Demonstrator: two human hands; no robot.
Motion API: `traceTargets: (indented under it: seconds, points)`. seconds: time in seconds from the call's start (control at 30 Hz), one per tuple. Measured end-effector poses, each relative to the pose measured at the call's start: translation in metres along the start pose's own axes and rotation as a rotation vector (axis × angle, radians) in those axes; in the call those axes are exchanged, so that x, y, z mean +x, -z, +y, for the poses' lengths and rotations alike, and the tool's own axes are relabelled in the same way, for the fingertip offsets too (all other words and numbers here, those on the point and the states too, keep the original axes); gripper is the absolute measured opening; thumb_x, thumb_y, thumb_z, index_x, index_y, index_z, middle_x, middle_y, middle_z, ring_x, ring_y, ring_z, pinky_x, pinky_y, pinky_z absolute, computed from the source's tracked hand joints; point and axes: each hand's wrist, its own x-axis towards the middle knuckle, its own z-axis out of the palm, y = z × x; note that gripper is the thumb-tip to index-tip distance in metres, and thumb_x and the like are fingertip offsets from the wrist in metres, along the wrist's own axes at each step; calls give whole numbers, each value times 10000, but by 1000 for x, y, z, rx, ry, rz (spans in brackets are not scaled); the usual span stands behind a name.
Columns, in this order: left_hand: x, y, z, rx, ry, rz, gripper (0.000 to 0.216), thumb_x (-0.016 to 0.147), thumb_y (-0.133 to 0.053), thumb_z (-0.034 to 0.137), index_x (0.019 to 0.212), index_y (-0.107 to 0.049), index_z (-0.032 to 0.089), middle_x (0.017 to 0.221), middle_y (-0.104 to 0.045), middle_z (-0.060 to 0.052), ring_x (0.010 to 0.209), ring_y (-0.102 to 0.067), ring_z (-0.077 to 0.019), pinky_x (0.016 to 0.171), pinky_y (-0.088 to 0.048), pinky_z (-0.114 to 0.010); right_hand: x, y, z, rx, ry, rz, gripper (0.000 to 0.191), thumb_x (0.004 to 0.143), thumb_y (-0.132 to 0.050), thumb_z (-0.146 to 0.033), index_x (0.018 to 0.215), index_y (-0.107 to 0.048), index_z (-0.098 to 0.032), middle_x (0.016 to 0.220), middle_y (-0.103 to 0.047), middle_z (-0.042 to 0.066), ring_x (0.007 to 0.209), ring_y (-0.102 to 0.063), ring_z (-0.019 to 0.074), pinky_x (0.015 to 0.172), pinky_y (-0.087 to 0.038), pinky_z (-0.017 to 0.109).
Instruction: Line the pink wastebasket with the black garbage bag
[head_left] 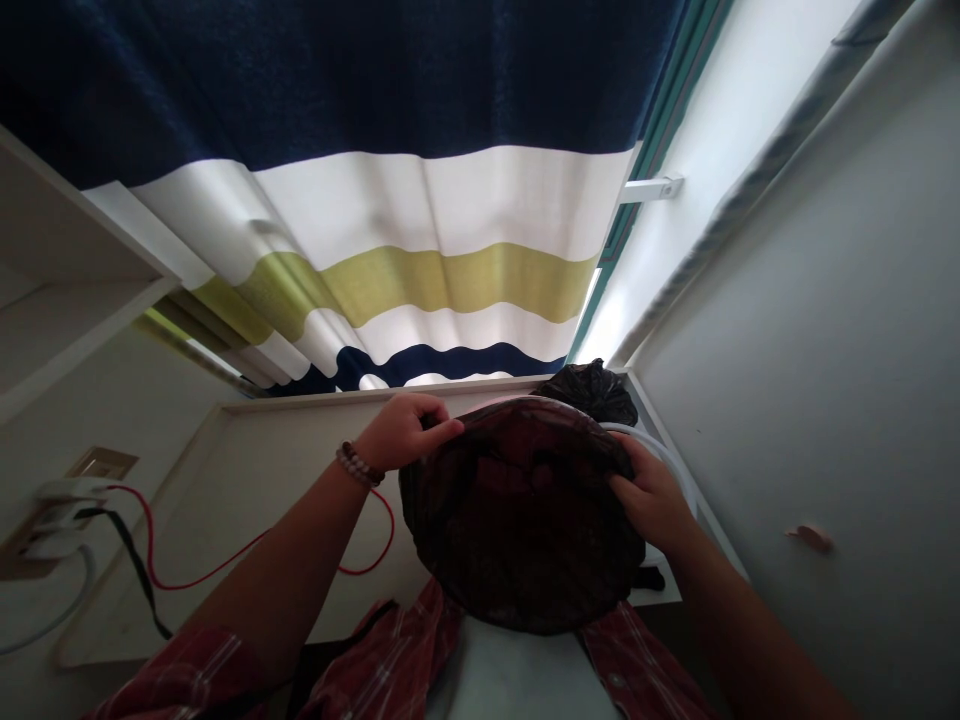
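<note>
A dark, see-through bag (pixel 525 520) hangs open in front of me, stretched between both hands over a white desk (pixel 247 480). My left hand (pixel 405 430), with a bead bracelet on the wrist, pinches the bag's upper left rim. At the bag's right side my right hand (pixel 652 495) grips the edge with curled fingers. A white round rim (pixel 664 450) shows behind the bag on the right. A knotted black bag (pixel 589 390) sits just beyond it, by the curtain.
A striped curtain (pixel 420 230) in navy, white and olive hangs over the window ahead. A red cable (pixel 195 575) and a black cable (pixel 135 560) run from a wall socket (pixel 60 500) at the left across the desk. A grey wall (pixel 825 400) stands close on the right.
</note>
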Motion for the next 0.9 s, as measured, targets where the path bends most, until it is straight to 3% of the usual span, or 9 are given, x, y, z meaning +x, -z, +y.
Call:
traceTargets:
  seconds: [0.1,0.2,0.4,0.53,0.7,0.8,0.9]
  points:
    - [2,11,4,-263,28,-170,372,819,-624,428,651,-433,157,601,-453,38,560,-376,-82,510,-289,-210,0,0,-1,15,1,-17,492,737,-489,-139,1224,-532,-187,1167,-603,49,1007,-580,196,905,-436,318]
    - [3,17,10,-489,53,-266,341,831,-619,381,711,-380,170,647,-394,50,570,-336,-71,494,-276,-187,1,1,-2,5,16,-26,496,733,-484,-129,1223,-530,-190,1176,-599,45,1017,-576,194,905,-436,311]
    - [13,10,10,-856,148,-234,301,816,-665,355,848,-422,178,768,-498,30,639,-460,-74,574,-383,-181,2,0,-2,-13,40,-34,508,724,-476,-112,1223,-516,-197,1199,-587,44,1041,-569,192,929,-426,313]
    - [26,6,8,-891,267,-181,293,837,-650,391,997,-532,176,770,-567,8,612,-511,-70,538,-377,-161,2,0,-2,-17,48,-53,479,725,-480,-110,1192,-520,-208,1195,-586,36,1041,-568,188,947,-420,313]
    - [44,11,12,-929,355,-369,464,878,-567,483,1247,-574,203,858,-661,-60,613,-567,-96,512,-405,-179,2,-1,-3,-15,67,-69,487,744,-475,-119,1222,-509,-210,1175,-588,33,1060,-562,186,942,-430,305]
    - [56,13,15,-1009,352,-393,468,851,-631,408,1274,-569,215,913,-673,-64,630,-569,-85,489,-391,-160,3,-1,-3,-16,78,-82,512,750,-475,-123,1254,-493,-211,1172,-589,34,1080,-557,190,943,-434,306]
    - [64,13,19,-1082,325,-410,539,802,-699,308,1306,-533,214,1025,-657,-87,745,-598,-105,565,-443,-171,3,-1,-3,-6,76,-94,511,760,-477,-134,1265,-484,-215,1170,-592,34,1073,-563,193,952,-435,319]
